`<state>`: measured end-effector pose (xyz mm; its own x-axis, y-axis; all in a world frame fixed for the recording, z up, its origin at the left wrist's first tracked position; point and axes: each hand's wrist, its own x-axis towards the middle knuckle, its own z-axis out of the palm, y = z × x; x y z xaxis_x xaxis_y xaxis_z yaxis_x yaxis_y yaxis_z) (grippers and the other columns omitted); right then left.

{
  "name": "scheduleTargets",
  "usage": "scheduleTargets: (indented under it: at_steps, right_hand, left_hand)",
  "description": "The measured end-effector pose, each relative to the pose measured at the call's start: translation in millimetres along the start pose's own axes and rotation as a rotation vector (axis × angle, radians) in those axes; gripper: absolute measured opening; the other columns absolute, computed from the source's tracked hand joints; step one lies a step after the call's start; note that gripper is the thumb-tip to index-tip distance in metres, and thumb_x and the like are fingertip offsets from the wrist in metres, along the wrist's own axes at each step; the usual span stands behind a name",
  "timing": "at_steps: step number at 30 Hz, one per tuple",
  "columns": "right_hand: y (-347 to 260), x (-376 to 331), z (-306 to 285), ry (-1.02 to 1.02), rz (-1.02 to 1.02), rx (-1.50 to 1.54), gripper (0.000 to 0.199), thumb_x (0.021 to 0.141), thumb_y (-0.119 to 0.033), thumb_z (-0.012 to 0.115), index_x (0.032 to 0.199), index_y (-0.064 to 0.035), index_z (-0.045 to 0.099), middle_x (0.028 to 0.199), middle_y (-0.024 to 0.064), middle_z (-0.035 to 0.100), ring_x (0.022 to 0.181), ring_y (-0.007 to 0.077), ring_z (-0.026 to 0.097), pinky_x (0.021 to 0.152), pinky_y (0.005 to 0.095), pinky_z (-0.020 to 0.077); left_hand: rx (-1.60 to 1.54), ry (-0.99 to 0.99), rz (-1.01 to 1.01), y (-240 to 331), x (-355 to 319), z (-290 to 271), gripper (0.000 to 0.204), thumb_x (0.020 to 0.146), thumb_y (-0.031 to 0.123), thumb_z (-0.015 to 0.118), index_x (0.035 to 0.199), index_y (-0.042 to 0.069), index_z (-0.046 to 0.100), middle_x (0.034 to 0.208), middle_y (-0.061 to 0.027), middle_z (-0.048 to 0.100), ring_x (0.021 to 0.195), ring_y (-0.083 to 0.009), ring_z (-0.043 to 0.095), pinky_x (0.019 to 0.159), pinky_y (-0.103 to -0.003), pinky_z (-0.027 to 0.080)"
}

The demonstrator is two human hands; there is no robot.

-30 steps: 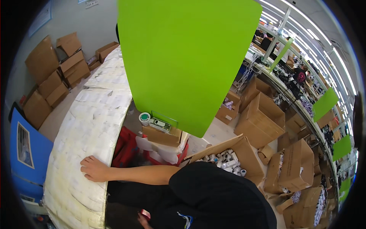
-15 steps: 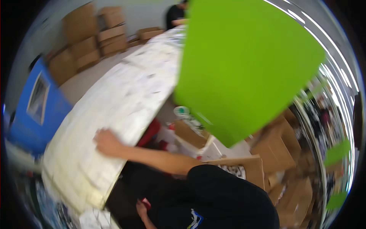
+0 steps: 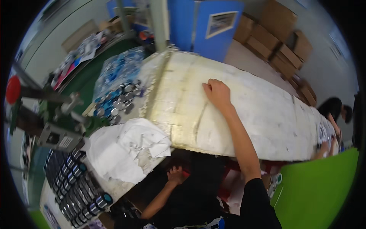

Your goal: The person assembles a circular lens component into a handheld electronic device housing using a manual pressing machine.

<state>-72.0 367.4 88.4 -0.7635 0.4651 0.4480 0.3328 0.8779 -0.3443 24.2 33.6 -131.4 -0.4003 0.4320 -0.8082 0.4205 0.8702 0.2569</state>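
Note:
My right hand (image 3: 218, 92) rests on the long pale, worn worktable (image 3: 267, 114), its arm reaching forward. Its fingers are curled with the knuckles up, and the palm side is hidden. Below the table's near edge, close to my body, is my left hand (image 3: 175, 175). A small red thing (image 3: 185, 174) shows at its fingers and looks held, though blur hides its shape. Crumpled white cloth or paper (image 3: 127, 147) lies left of my hands, at the corner of the table.
Round metal caps (image 3: 122, 100) and a clear plastic bag (image 3: 122, 68) lie beyond the white sheets. A bench machine (image 3: 59, 135) and stacked dark cylinders (image 3: 82, 191) stand left. A green panel (image 3: 318, 187) is at right. Another person (image 3: 335, 108) works at the far right end.
My view has swung left, so the table and green panel sit further right; the machine, caps and stacked cylinders have come into view. My right hand is still curled on the table.

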Motion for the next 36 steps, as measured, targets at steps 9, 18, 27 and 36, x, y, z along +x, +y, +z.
scheduleTargets:
  at_steps: [9, 18, 27, 36]
  right_hand:
    - [-54.0, 33.0, 26.8, -0.074, 0.090, 0.214, 0.033, 0.086, -0.037, 0.058, 0.069, -0.0074, 0.058, 0.063, 0.0102, 0.061, 0.062, 0.0309, 0.060, 0.056, 0.0410, 0.0443]
    - [-50.8, 34.0, 30.7, -0.070, 0.103, 0.320, 0.031, 0.084, -0.035, 0.060, 0.070, -0.0078, 0.062, 0.063, 0.0079, 0.062, 0.061, 0.0283, 0.060, 0.055, 0.0382, 0.0451]
    - [-44.2, 34.6, 29.0, -0.051, 0.083, 0.336, 0.031, 0.085, -0.035, 0.060, 0.071, -0.0065, 0.060, 0.061, 0.0067, 0.060, 0.059, 0.0256, 0.058, 0.056, 0.0366, 0.0440]
    - [-47.6, 33.3, 26.9, -0.043, 0.086, 0.302, 0.032, 0.085, -0.035, 0.059, 0.070, -0.0060, 0.060, 0.061, 0.0072, 0.060, 0.059, 0.0259, 0.058, 0.056, 0.0366, 0.0439]
  left_hand:
    - [-0.004, 0.072, 0.022, -2.3, -14.1, 4.0, 0.085, 0.078, 0.065, 0.054, 0.142, 0.015, 0.029, 0.148, -0.0219, 0.022, 0.135, -0.0409, 0.023, 0.106, -0.058, 0.020]
    - [-0.010, 0.185, 0.073, -9.2, -9.9, 9.8, 0.082, 0.076, 0.062, 0.059, 0.138, 0.014, 0.036, 0.141, -0.0231, 0.031, 0.128, -0.0410, 0.033, 0.103, -0.058, 0.026]
    - [0.041, 0.151, 0.083, -6.8, -7.0, 9.7, 0.080, 0.075, 0.056, 0.063, 0.136, 0.012, 0.035, 0.142, -0.0264, 0.029, 0.129, -0.0417, 0.031, 0.102, -0.057, 0.027]
    - [0.000, 0.136, 0.077, -10.9, -13.1, 5.1, 0.082, 0.076, 0.057, 0.062, 0.138, 0.012, 0.033, 0.142, -0.0268, 0.028, 0.129, -0.0421, 0.031, 0.102, -0.056, 0.026]
